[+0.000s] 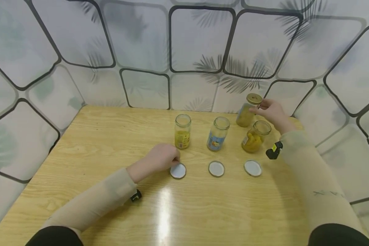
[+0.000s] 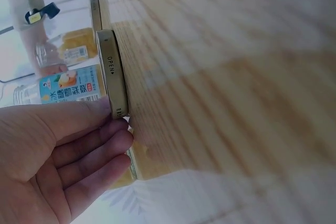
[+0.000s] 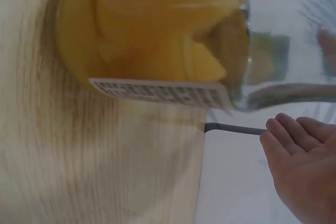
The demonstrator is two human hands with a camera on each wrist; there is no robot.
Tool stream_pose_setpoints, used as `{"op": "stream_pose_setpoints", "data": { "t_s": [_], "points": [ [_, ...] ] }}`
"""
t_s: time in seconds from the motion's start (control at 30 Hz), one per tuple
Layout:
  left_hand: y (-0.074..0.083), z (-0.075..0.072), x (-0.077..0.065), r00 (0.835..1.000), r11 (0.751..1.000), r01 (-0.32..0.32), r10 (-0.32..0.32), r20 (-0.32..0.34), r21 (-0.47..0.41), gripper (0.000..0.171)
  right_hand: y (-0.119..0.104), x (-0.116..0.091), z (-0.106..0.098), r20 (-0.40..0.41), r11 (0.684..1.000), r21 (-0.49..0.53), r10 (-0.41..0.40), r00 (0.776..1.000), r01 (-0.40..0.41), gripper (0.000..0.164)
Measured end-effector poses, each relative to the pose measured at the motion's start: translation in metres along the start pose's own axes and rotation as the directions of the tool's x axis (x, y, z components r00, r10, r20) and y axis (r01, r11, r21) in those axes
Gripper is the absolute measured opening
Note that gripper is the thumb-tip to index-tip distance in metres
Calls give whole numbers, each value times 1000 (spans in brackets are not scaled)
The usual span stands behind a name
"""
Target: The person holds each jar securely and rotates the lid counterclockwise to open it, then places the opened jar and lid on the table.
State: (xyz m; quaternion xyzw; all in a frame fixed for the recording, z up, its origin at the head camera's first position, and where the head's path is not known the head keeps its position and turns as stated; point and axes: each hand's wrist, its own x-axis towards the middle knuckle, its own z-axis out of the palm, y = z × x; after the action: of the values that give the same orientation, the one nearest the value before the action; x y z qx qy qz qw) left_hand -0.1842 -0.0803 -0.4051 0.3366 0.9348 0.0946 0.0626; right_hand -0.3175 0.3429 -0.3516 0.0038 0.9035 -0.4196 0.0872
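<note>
My left hand point(image 1: 163, 157) pinches the edge of a jar lid point(image 2: 113, 72) between thumb and forefinger. That lid is gold-sided with "OPEN" printed on it, and its white inside faces up from the table. Behind it stands an uncapped jar with a yellow label point(image 1: 182, 139). At the back right, my right hand point(image 1: 275, 114) is beside a jar capped with a gold lid point(image 1: 244, 115). Its thumb overlaps the jar's upper part in the head view, and its fingers look straight in the right wrist view point(image 3: 304, 156). Whether they touch the jar, I cannot tell.
An uncapped jar with a blue label point(image 1: 216, 140) stands mid-row. To its right is an uncapped jar of yellow fruit pieces point(image 1: 253, 140), close to my right forearm. Two more lids point(image 1: 216, 168) lie white side up in front of them. The patterned wall point(image 1: 147, 90) borders the wooden table point(image 1: 203, 205).
</note>
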Motion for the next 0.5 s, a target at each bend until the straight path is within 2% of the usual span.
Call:
{"op": "stream_pose_setpoints", "data": {
  "t_s": [0.2, 0.5],
  "points": [
    [1, 0, 0, 1000, 1000, -1, 1, 16, -5, 13, 3, 3, 10, 64, 999, 4, -41, 997, 40, 88],
    [0, 0, 1, 1000, 1000, -5, 5, 12, 8, 11, 1, 8, 13, 12, 998, 18, -67, 998, 67, 80]
  ]
}}
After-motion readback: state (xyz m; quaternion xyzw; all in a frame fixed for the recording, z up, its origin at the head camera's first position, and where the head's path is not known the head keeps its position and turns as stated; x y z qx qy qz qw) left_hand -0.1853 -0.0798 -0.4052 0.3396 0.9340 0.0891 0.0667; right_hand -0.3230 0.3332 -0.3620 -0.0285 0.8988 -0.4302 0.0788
